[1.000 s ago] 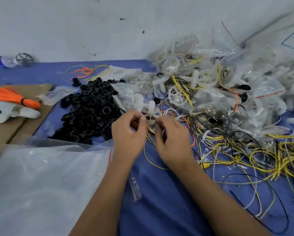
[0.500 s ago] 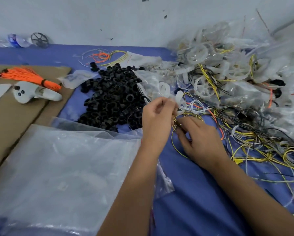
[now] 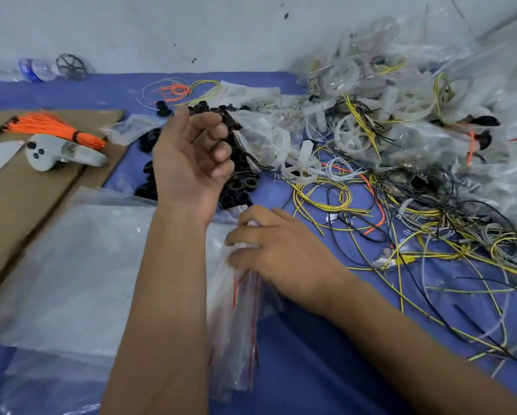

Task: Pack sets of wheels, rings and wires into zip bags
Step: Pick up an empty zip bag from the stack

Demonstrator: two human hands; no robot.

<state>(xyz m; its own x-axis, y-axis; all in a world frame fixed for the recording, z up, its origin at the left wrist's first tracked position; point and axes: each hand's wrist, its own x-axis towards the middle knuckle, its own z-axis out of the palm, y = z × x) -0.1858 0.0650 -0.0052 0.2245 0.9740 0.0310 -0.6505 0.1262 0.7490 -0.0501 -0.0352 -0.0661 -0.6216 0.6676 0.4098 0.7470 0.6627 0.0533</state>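
- Head view, grip: right hand (image 3: 284, 253) lies on the stack of zip bags (image 3: 236, 319), fingertips (image 3: 236, 235) curled and pinching at the top bag's upper edge; bags have red seal lines.
- Left hand (image 3: 191, 157) raised palm-up over the black rings (image 3: 239, 187), fingers loosely curled; cannot tell whether it holds anything.
- Stack sits directly under the right hand, just right of the left forearm, partly on a large clear plastic sheet (image 3: 71, 265).
- White wheels (image 3: 299, 169) and tangled yellow, black, white wires (image 3: 431, 235) lie to the right, apart from both hands.
- No readable writing.
- Counts: two hands; one orange wire bundle (image 3: 50, 127); rings, wires, bags too many to count.
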